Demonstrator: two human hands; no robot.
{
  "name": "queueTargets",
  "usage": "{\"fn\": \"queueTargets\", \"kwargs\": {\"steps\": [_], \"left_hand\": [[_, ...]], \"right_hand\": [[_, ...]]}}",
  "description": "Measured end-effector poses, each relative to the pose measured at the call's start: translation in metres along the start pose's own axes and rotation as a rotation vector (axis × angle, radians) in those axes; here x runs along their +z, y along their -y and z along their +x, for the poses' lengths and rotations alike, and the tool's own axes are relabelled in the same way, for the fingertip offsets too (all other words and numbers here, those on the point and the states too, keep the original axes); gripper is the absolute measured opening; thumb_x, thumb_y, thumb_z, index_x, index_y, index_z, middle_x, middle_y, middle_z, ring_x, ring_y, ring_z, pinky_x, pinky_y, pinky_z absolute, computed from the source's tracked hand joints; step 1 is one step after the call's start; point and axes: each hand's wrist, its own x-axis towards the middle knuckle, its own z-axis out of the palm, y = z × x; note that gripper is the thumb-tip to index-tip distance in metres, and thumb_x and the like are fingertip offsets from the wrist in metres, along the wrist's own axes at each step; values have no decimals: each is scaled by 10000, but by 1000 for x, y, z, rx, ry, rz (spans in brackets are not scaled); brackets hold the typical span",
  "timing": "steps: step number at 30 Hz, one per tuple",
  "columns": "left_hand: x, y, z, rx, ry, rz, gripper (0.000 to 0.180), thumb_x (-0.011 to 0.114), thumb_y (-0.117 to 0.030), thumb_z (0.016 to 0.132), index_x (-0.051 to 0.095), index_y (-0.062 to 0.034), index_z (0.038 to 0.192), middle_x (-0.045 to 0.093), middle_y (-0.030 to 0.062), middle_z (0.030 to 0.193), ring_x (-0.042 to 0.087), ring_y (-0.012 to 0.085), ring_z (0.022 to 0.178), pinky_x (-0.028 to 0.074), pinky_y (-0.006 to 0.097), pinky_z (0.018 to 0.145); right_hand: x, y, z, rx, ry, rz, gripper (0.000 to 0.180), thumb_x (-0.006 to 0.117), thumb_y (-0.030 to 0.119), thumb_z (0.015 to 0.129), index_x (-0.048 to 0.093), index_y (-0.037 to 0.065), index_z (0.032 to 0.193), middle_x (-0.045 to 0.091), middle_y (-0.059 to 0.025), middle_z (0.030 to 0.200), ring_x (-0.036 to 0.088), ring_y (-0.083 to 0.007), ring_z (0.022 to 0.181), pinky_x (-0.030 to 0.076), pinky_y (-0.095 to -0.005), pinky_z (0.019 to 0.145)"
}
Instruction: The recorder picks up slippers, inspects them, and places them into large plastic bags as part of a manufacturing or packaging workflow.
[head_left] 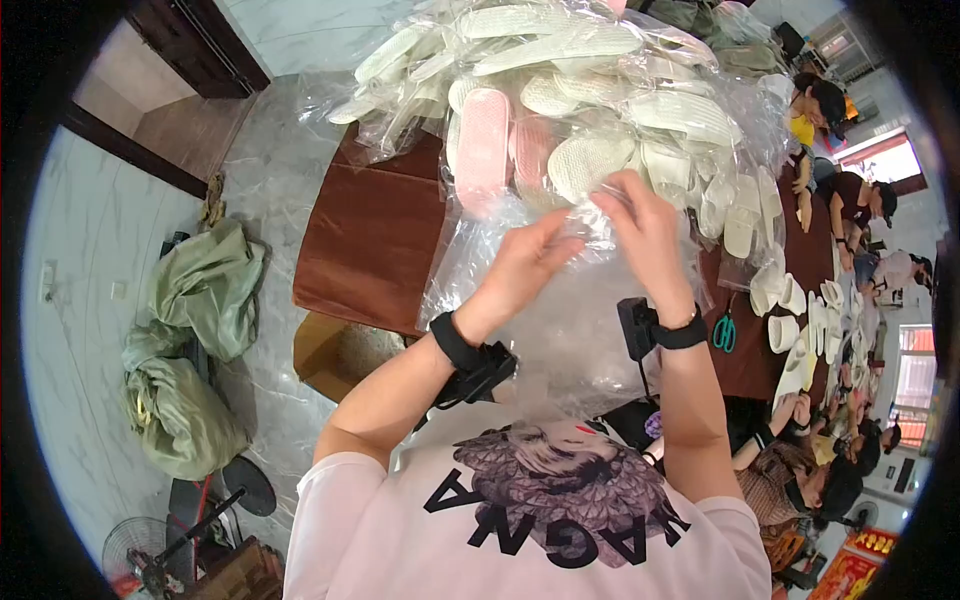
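Note:
My left hand (522, 268) and my right hand (645, 225) are close together in front of me. Fingers of both pinch the gathered upper edge of a clear plastic bag (575, 345), which spreads down towards my body. Just beyond them a pile of cream slippers (590, 165) in clear wrapping covers the table. One pink slipper (482, 140) lies nearest my left hand, with a second pink slipper (532, 155) partly covered beside it. A black strap with a small dark device circles each wrist.
The brown-covered table (365, 235) runs off to the right, where teal scissors (723, 333) and more white slippers (785, 333) lie. Several people work along it. Under its left end stands an open cardboard box (325, 350). Green sacks (190, 400) and a fan (145, 550) occupy the left floor.

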Motion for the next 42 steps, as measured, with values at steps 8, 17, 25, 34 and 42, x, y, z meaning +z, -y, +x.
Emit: {"fn": "queueTargets", "kwargs": {"steps": [8,17,25,34,42], "left_hand": [[21,5,-61,7,112,291,268,676,-195,884,654,-32,1096,701,126,887,662,245,772,524,313,739],[-17,135,-54,-82,-724,175,382,761,-121,804,643,-45,1158,685,114,1026,660,224,885,528,327,768],[16,142,-10,-197,-641,252,211,737,-122,819,628,-2,954,634,114,817,619,251,751,493,390,688],[-3,151,-16,-30,-766,420,160,708,-63,816,626,-50,953,599,145,1132,550,325,1084,448,400,885],[-21,152,-10,104,-653,210,226,691,-48,830,597,-31,1035,533,161,1274,517,349,1139,420,403,972]], "right_hand": [[-144,-71,-44,47,-584,-256,118,549,59,928,619,21,1015,651,-59,958,616,-152,874,480,-272,830],[-204,-71,-62,93,-264,-325,89,536,70,963,588,30,1023,600,-11,858,551,-125,797,451,-270,742],[16,-29,-42,-106,317,-195,123,598,129,905,565,42,986,610,-160,862,614,-359,733,481,-418,647],[115,-59,-13,-226,181,-354,156,669,116,817,569,55,921,621,-99,1045,598,-278,1018,489,-402,861],[117,-67,-17,-206,200,-419,153,671,99,817,593,38,934,609,-95,1138,565,-312,1079,443,-433,966]]}}
